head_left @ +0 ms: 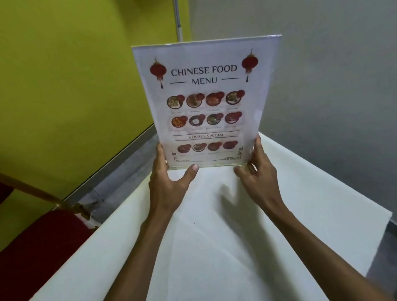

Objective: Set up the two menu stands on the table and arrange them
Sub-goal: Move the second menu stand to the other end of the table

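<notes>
A clear acrylic menu stand [207,103] with a white "Chinese Food Menu" sheet stands upright near the far edge of the table [312,201], which is covered with a white cloth. My left hand [171,179] grips its lower left corner, thumb across the front of the base. My right hand [258,170] holds the lower right corner the same way. Only one menu stand is in view.
A dark red chair seat [28,263] with a gold frame stands left of the table. A yellow-green wall [44,82] runs behind on the left and a grey wall [330,44] on the right. The table's right corner [387,213] ends over grey floor.
</notes>
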